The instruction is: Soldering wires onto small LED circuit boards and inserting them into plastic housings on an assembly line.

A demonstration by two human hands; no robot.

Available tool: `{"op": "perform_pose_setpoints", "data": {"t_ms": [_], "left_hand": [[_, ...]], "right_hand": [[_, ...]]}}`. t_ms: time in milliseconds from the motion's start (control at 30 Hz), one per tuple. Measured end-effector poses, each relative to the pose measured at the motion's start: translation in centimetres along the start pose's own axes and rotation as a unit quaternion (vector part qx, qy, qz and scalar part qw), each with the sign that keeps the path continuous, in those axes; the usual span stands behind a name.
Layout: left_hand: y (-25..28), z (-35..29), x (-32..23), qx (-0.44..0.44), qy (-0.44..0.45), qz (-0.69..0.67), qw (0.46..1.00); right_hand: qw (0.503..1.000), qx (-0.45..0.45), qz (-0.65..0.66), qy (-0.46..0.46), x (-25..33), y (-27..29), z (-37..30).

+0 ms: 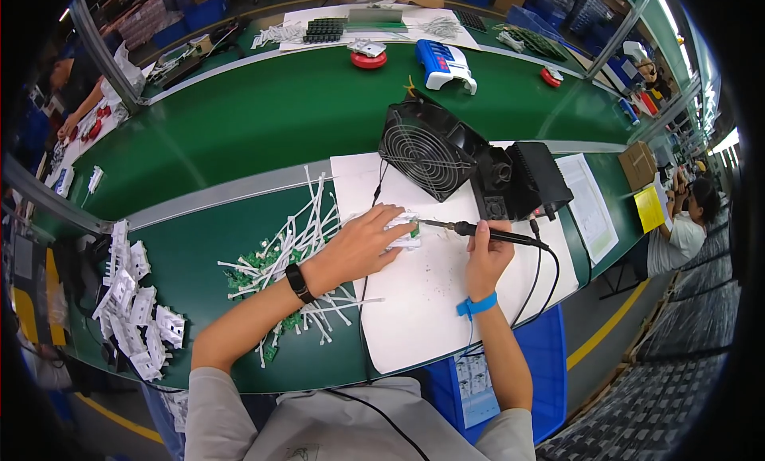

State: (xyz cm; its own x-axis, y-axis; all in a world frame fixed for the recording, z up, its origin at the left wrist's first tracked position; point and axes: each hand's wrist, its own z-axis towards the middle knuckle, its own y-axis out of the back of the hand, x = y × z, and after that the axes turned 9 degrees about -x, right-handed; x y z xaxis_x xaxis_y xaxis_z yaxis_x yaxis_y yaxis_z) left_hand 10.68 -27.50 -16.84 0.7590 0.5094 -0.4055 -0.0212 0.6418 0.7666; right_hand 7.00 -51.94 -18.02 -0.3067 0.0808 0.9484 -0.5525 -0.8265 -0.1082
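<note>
At the left end of the green table (203,230), white plastic housings (131,302) lie in a loose heap, hard, angular and full of ribs and notches. To their right spreads a tangle of thin white cables (307,222) mixed with small green circuit boards (271,258), stiff-looking strands crossing every way.

The left forearm slants up and rightward over this tangle, elbow bent outward, a smooth black wristband (299,283) at the wrist. The left hand (362,242) lies palm down with fingers extended and spread, laid over a white plastic part (411,241) rather than curled round it. This part, with a bit of green showing, sits on a matte white sheet (430,309) near its upper left side.

Just right of the part is the slim metal tip of a soldering iron (494,234); whether it touches cannot be told. Behind stands a black fan (426,154) with a round wire grille. The right hand (488,258) is closed on the iron's dark handle, thumb and fingers pinching it nearly level, the forearm rising steeply from below with a blue wrist strap (478,306). Farther right stands a boxy black unit (538,182), ridged on top.
</note>
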Motion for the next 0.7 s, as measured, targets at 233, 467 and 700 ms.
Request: {"op": "perform_pose_setpoints", "data": {"t_ms": [233,467,700], "left_hand": [[-0.09,-0.06,-0.01,-0.003,0.003,0.004,1.0],[-0.34,-0.17,0.08,-0.012,-0.003,0.006,1.0],[-0.27,-0.13,0.03,-0.01,0.0,0.003,1.0]], "right_hand": [[1.0,0.002,0.003,0.002,-0.03,0.07,-0.05],[1.0,0.003,0.0,-0.009,-0.18,0.22,-0.06],[1.0,0.012,0.005,-0.001,-0.18,0.24,-0.07]]}}
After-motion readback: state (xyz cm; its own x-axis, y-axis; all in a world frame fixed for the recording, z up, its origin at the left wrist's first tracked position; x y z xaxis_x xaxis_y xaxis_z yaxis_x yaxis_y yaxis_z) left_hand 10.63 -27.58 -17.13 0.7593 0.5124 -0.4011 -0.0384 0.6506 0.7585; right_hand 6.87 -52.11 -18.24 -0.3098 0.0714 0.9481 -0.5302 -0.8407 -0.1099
